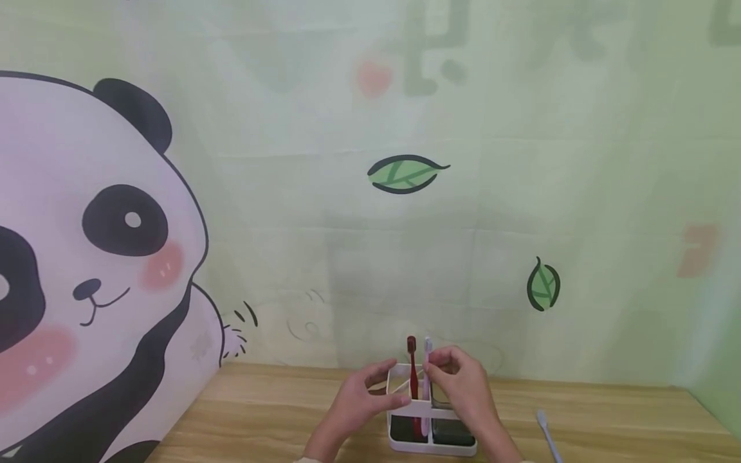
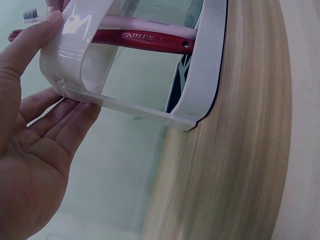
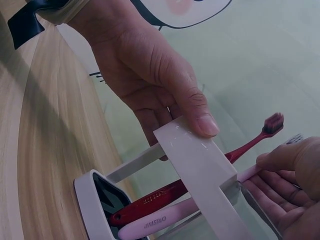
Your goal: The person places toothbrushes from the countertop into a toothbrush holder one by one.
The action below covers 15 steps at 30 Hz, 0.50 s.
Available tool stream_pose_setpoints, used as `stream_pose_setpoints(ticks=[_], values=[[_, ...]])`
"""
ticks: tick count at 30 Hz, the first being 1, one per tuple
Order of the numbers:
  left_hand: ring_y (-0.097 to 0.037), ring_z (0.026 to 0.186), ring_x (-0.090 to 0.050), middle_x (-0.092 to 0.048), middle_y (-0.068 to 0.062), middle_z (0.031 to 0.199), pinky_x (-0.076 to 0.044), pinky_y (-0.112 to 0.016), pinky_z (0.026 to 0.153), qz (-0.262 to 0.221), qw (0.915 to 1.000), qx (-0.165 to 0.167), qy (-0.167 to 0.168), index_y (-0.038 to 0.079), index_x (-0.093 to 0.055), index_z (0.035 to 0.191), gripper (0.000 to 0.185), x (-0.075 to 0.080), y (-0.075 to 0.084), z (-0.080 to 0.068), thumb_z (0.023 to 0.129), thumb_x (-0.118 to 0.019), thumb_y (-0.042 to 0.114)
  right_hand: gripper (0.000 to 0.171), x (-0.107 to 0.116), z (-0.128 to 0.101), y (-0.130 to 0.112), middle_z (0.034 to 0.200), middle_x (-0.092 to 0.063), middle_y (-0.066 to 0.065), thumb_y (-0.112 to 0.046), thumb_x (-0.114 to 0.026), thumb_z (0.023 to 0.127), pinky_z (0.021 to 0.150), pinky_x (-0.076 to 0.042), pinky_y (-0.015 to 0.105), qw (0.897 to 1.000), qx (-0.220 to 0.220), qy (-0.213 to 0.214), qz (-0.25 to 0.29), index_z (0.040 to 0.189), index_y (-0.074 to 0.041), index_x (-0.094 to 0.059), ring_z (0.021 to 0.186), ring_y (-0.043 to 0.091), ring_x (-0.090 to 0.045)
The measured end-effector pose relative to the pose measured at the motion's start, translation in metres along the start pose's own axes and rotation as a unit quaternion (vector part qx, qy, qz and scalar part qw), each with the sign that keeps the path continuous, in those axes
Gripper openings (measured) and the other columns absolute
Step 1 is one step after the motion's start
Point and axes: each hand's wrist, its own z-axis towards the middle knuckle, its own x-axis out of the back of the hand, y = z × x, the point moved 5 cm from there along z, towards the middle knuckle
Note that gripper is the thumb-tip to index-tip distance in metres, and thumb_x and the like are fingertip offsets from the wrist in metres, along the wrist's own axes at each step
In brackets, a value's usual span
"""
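A white toothbrush holder (image 1: pixel 405 444) with a dark base inside stands on the wooden table. My left hand (image 1: pixel 366 395) grips its upper ring, thumb on the front band (image 3: pixel 192 150) and the fingers at the side. Heads up, a red toothbrush (image 1: pixel 412 370) and a pink toothbrush (image 3: pixel 165 220) stand side by side in the holder, their handle ends down at the base. My right hand (image 1: pixel 463 387) pinches the pink toothbrush just below its head. The red one leans slightly, untouched by the right fingers.
A light blue toothbrush (image 1: pixel 547 434) lies on the table (image 1: pixel 260 411) to the right of the holder. Behind the table hangs a green cloth backdrop (image 1: pixel 289 193) printed with a panda and leaves.
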Motion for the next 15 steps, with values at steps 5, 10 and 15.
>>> stream_pose_setpoints(ticks=[5, 10, 15], values=[[-0.045, 0.128, -0.062, -0.063, -0.023, 0.143, -0.055, -0.054, 0.102, -0.002, 1.0000, 0.001, 0.000, 0.000, -0.060, 0.148, 0.069, 0.0005, 0.0009, -0.0003, 0.089, -0.089, 0.023, 0.014, -0.0005, 0.0003, -0.0005, 0.095, -0.074, 0.003, -0.012, -0.081, 0.096, 0.081, -0.059, 0.032, 1.000, 0.004, 0.000, -0.002, 0.106, -0.004, -0.074, 0.090, 0.020, -0.071], [-0.045, 0.128, -0.063, -0.063, -0.023, 0.144, -0.055, -0.055, 0.102, -0.003, 1.0000, 0.005, 0.000, 0.001, -0.060, 0.148, 0.069, 0.0003, 0.0008, -0.0005, 0.089, -0.089, 0.023, 0.014, -0.0002, 0.0004, 0.0001, 0.095, -0.074, 0.003, -0.012, -0.081, 0.096, 0.083, -0.061, 0.037, 1.000, 0.005, 0.000, -0.005, 0.106, -0.005, -0.074, 0.091, 0.020, -0.071], [-0.044, 0.128, -0.063, -0.064, -0.022, 0.143, -0.055, -0.055, 0.102, 0.000, 1.0000, 0.006, 0.001, 0.001, -0.061, 0.147, 0.069, 0.0001, -0.0004, 0.0003, 0.088, -0.089, 0.024, 0.013, -0.0003, 0.0008, 0.0010, 0.095, -0.074, 0.003, -0.010, -0.081, 0.095, 0.084, -0.060, 0.038, 1.000, 0.011, 0.002, -0.007, 0.104, -0.004, -0.074, 0.093, 0.021, -0.072]])
